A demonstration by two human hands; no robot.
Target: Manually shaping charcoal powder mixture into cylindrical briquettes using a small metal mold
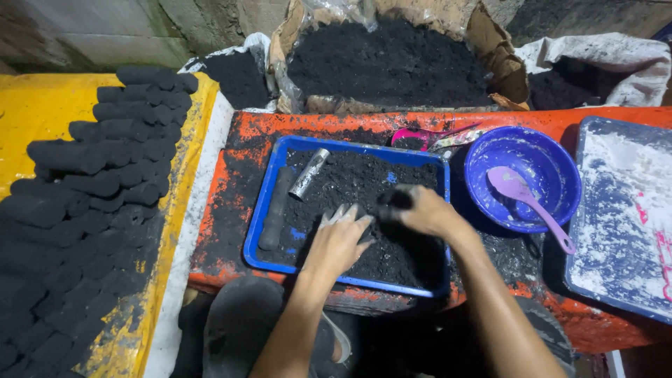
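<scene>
Both forearms reach up from the bottom edge, left hand (339,241) fingers spread flat, right hand (420,210) closed round a clump, working black powder (364,182) in the blue tray (269,203) mid-frame, gathering before packing the metal tube (309,173)

Three open sacks stand along the far edge, all holding black powder. At twelve o'clock a brown sack (498,52) with a clear plastic liner (329,14) gapes widest. At eleven o'clock sits a smaller white sack (253,43). At two o'clock a grey-white sack (616,56) slumps, its mouth folded back. No labels, signs or screens show.
</scene>
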